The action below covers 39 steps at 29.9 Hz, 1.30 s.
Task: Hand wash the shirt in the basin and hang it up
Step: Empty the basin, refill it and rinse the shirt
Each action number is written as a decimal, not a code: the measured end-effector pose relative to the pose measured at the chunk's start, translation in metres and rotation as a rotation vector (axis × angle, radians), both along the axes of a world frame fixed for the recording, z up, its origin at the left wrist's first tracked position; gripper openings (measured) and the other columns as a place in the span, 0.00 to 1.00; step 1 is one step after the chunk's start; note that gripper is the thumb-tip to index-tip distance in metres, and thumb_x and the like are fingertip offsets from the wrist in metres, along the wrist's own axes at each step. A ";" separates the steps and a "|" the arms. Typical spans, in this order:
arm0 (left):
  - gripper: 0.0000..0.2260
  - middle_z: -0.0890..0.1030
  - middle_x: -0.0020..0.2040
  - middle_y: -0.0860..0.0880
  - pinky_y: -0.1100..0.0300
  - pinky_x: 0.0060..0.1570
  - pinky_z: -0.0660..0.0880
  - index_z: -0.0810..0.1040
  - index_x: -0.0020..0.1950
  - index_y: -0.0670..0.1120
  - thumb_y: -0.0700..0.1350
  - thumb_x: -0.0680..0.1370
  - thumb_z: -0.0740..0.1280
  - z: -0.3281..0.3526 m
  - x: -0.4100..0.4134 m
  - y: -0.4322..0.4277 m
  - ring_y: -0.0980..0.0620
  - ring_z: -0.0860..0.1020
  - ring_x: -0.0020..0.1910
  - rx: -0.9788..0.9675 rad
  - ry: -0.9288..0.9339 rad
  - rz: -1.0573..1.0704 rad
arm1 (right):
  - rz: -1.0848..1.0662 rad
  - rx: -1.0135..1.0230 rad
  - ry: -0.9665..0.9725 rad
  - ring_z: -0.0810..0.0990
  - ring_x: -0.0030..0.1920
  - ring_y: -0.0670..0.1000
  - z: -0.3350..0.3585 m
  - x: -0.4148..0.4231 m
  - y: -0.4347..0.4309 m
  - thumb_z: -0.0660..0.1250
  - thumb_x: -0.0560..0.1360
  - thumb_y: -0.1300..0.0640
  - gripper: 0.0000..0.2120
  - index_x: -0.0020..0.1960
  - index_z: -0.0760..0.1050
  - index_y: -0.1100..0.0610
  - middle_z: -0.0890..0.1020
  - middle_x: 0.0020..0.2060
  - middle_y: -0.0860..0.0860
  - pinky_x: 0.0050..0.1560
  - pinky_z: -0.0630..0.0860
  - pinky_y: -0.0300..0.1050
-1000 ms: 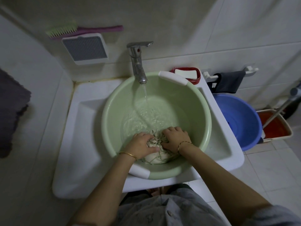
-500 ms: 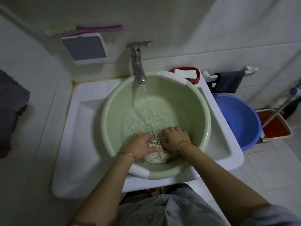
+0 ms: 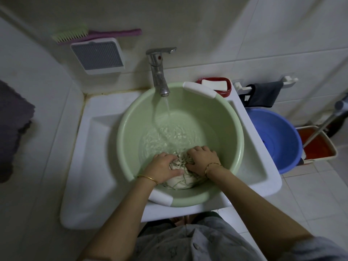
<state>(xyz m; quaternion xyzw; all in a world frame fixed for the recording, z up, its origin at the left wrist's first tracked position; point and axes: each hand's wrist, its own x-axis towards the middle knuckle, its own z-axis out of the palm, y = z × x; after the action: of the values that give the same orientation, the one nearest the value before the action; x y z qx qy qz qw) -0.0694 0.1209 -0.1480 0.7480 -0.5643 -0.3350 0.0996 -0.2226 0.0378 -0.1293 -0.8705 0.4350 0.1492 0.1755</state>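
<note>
A bathroom wash corner is seen from above. At nine o'clock a dark grey cloth [image 3: 13,129] hangs at the frame edge. At eleven o'clock a green-bristled brush with a purple handle [image 3: 90,34] rests on a white wall-mounted grille [image 3: 98,55]. A white rectangular ceramic sink [image 3: 98,166] fills the middle, and a round pale green plastic basin [image 3: 130,129] is seated in it. At twelve o'clock a chrome tap [image 3: 159,72] is running, and its stream lands in the shallow water on the basin's far side.

The task's thing, a bunched white shirt with thin green stripes [image 3: 180,178], lies at the basin's six o'clock edge, wet, against the near wall. It is clasped from both sides. The left hand [image 3: 163,168] is curled over its left flank, thumb laid across the front, a gold bangle at the wrist. The right hand [image 3: 202,157] is curled over its top right, fingers dug into the folds, a bangle there too. Both forearms reach in from the lower frame, elbows apart.

For a good wash, the bundle is probably best opened and turned under the stream so that inner folds get soaked, then rubbed cloth against cloth, with splashing kept inside the rim.

At two o'clock a white soap bar in a red dish [image 3: 214,84] is seen, and at three o'clock a blue plastic tub [image 3: 282,144] stands on the floor.
</note>
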 end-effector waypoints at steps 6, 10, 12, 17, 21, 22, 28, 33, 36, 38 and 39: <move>0.26 0.74 0.61 0.45 0.62 0.62 0.63 0.74 0.65 0.48 0.57 0.70 0.73 0.001 -0.001 0.000 0.46 0.71 0.63 -0.002 0.003 0.002 | 0.002 0.000 0.002 0.65 0.67 0.56 0.000 0.000 0.000 0.62 0.75 0.44 0.25 0.68 0.67 0.52 0.69 0.66 0.52 0.62 0.65 0.53; 0.26 0.74 0.61 0.45 0.62 0.62 0.63 0.74 0.66 0.49 0.56 0.70 0.72 0.002 -0.001 0.000 0.46 0.70 0.63 -0.002 0.006 0.002 | 0.001 0.001 -0.004 0.65 0.67 0.56 -0.001 0.000 0.000 0.63 0.74 0.44 0.25 0.68 0.67 0.51 0.69 0.67 0.52 0.62 0.65 0.53; 0.27 0.74 0.62 0.45 0.61 0.63 0.64 0.74 0.66 0.49 0.57 0.70 0.72 0.002 -0.001 0.000 0.46 0.70 0.63 0.004 0.004 0.001 | 0.002 -0.001 -0.006 0.65 0.67 0.57 -0.001 0.000 0.000 0.63 0.74 0.44 0.24 0.68 0.67 0.51 0.69 0.67 0.52 0.62 0.65 0.53; 0.27 0.74 0.62 0.45 0.61 0.63 0.63 0.74 0.66 0.49 0.57 0.70 0.72 0.002 0.000 0.000 0.46 0.70 0.63 0.006 0.000 -0.002 | 0.005 -0.002 -0.005 0.65 0.67 0.57 0.000 0.000 0.001 0.62 0.74 0.44 0.25 0.68 0.67 0.52 0.69 0.66 0.52 0.62 0.65 0.53; 0.27 0.74 0.62 0.46 0.62 0.63 0.63 0.74 0.66 0.49 0.57 0.70 0.72 0.002 -0.001 0.000 0.47 0.70 0.63 0.004 -0.005 -0.009 | 0.007 -0.001 -0.005 0.65 0.67 0.57 0.000 0.000 0.000 0.62 0.75 0.44 0.25 0.68 0.67 0.52 0.69 0.67 0.52 0.62 0.65 0.53; 0.27 0.74 0.62 0.45 0.62 0.63 0.63 0.73 0.66 0.48 0.57 0.70 0.72 0.002 -0.001 0.000 0.46 0.70 0.63 0.004 -0.007 -0.009 | 0.007 0.000 -0.006 0.65 0.67 0.56 0.000 0.000 0.000 0.62 0.75 0.44 0.25 0.68 0.66 0.52 0.69 0.67 0.52 0.62 0.65 0.53; 0.27 0.73 0.63 0.44 0.63 0.63 0.62 0.73 0.66 0.48 0.57 0.71 0.72 0.003 -0.002 0.000 0.46 0.69 0.64 0.003 -0.011 -0.003 | 0.008 0.000 -0.003 0.65 0.67 0.56 0.000 0.000 0.000 0.62 0.75 0.44 0.25 0.69 0.66 0.52 0.69 0.67 0.52 0.62 0.65 0.52; 0.27 0.74 0.61 0.44 0.61 0.64 0.63 0.74 0.66 0.49 0.57 0.70 0.72 0.003 -0.002 0.000 0.45 0.70 0.63 0.005 -0.003 -0.001 | 0.007 0.003 -0.006 0.65 0.67 0.57 0.000 -0.001 0.000 0.62 0.75 0.44 0.25 0.69 0.66 0.52 0.69 0.67 0.52 0.62 0.65 0.53; 0.26 0.74 0.61 0.44 0.61 0.63 0.63 0.74 0.66 0.48 0.57 0.70 0.72 0.003 -0.002 0.000 0.46 0.70 0.63 -0.001 -0.009 -0.003 | 0.007 0.003 -0.007 0.65 0.67 0.57 0.001 -0.001 0.000 0.62 0.75 0.44 0.24 0.68 0.66 0.52 0.69 0.67 0.52 0.62 0.65 0.52; 0.27 0.74 0.61 0.44 0.62 0.63 0.62 0.74 0.66 0.48 0.56 0.71 0.72 0.004 -0.002 0.001 0.46 0.70 0.63 -0.005 -0.009 0.001 | 0.007 0.002 -0.010 0.65 0.67 0.56 0.001 -0.001 0.000 0.62 0.75 0.44 0.24 0.68 0.67 0.52 0.69 0.67 0.52 0.62 0.65 0.52; 0.26 0.74 0.61 0.44 0.62 0.63 0.62 0.74 0.66 0.48 0.56 0.71 0.72 0.004 -0.002 0.000 0.46 0.70 0.63 -0.008 -0.007 0.002 | 0.007 0.002 -0.012 0.65 0.67 0.56 0.001 -0.001 0.000 0.62 0.75 0.44 0.24 0.68 0.67 0.52 0.70 0.66 0.52 0.62 0.65 0.51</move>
<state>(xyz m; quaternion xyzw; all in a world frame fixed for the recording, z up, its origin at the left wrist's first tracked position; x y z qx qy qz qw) -0.0713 0.1214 -0.1445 0.7492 -0.5653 -0.3302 0.1007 -0.2232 0.0383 -0.1283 -0.8728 0.4307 0.1450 0.1783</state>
